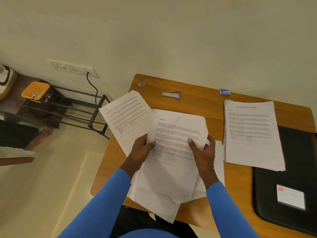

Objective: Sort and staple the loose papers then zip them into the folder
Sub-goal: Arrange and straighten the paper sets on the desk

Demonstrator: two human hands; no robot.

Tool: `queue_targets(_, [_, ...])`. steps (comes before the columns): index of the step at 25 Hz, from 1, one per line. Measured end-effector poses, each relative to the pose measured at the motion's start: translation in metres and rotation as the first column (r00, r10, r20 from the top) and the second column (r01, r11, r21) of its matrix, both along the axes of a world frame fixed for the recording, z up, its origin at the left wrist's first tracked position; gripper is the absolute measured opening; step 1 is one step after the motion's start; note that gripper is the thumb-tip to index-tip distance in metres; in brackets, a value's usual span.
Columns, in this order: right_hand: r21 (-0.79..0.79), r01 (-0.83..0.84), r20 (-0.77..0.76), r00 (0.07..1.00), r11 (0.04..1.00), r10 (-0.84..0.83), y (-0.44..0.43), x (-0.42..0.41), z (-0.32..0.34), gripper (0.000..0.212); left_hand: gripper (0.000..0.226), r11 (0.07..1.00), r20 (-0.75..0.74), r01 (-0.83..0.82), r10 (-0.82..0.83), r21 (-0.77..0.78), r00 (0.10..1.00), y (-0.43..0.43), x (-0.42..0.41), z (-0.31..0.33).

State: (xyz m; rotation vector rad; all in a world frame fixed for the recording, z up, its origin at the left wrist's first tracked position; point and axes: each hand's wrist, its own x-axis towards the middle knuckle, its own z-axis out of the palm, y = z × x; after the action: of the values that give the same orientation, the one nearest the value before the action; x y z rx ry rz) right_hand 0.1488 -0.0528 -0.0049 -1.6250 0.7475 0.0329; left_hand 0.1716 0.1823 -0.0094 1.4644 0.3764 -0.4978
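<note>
Papers [176,134]: white, printed, unevenly fanned

Wooden table [202,102]: stapler [171,95], staple box [225,92] near far edge; paper stack [252,134] right, overlapping black folder [291,177].

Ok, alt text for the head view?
The left hand and right hand grip loose printed white sheets over a brown wooden table. A paper stack overlaps a black folder at right; a silver stapler and blue box lie beyond.

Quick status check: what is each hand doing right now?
The left hand grips the loose papers, thumb on top.
The right hand grips the same papers, thumb on top.
</note>
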Motion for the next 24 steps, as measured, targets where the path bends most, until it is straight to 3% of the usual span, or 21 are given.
queue_targets(1, [0.110, -0.031, 0.000, 1.000, 0.993, 0.031, -0.003, -0.001, 0.001, 0.057, 0.026, 1.000, -0.007, 0.008, -0.008, -0.014, 1.000, 0.003, 0.000, 0.000])
queue_targets(3, [0.131, -0.087, -0.038, 0.995, 0.988, 0.092, -0.004, -0.004, -0.001, 0.035, 0.023, 0.998, -0.026, 0.038, -0.036, 0.050, 0.999, 0.009, 0.000, -0.001])
queue_targets(5, [0.056, -0.077, -0.085, 0.993, 0.995, 0.082, -0.004, -0.007, -0.006, 0.029, 0.024, 0.948, 0.020, -0.035, 0.030, 0.318, 0.999, 0.018, 0.003, -0.004])
queue_targets(7, [-0.017, -0.064, -0.146, 0.987, 0.998, 0.061, -0.004, -0.012, -0.016, 0.028, 0.040, 0.712, 0.125, -0.220, 0.184, 0.667, 0.975, 0.034, 0.007, -0.006])
queue_targets(8, [-0.049, -0.076, -0.175, 0.982, 0.996, 0.066, -0.005, -0.015, -0.022, 0.029, 0.052, 0.578, 0.147, -0.277, 0.263, 0.768, 0.954, 0.045, 0.009, -0.006])
queue_targets(9, [-0.077, -0.085, -0.198, 0.978, 0.993, 0.068, -0.005, -0.018, -0.025, 0.031, 0.065, 0.496, 0.128, -0.287, 0.329, 0.819, 0.935, 0.057, 0.012, -0.008])
queue_targets(10, [-0.104, -0.093, -0.216, 0.974, 0.990, 0.069, -0.005, -0.019, -0.028, 0.032, 0.078, 0.477, 0.071, -0.262, 0.381, 0.839, 0.922, 0.068, 0.016, -0.011])
queue_targets(12, [-0.142, -0.100, -0.237, 0.969, 0.985, 0.064, -0.003, -0.020, -0.026, 0.036, 0.093, 0.538, -0.083, -0.160, 0.399, 0.828, 0.913, 0.088, 0.026, -0.023])
queue_targets(15, [-0.197, -0.096, -0.256, 0.966, 0.976, 0.044, 0.002, -0.021, -0.019, 0.034, 0.065, 0.657, -0.129, -0.088, 0.274, 0.748, 0.953, 0.108, 0.033, -0.043])
queue_targets(19, [-0.329, -0.091, -0.199, 0.980, 0.940, 0.026, 0.004, -0.033, -0.009, 0.026, 0.030, 0.653, 0.130, -0.300, 0.296, 0.696, 0.946, 0.108, 0.036, -0.031])
queue_targets(24, [-0.434, -0.084, -0.224, 0.974, 0.897, -0.017, 0.004, -0.042, 0.003, 0.027, 0.018, 0.766, 0.481, -0.498, 0.284, 0.406, 0.830, 0.097, 0.044, 0.026])
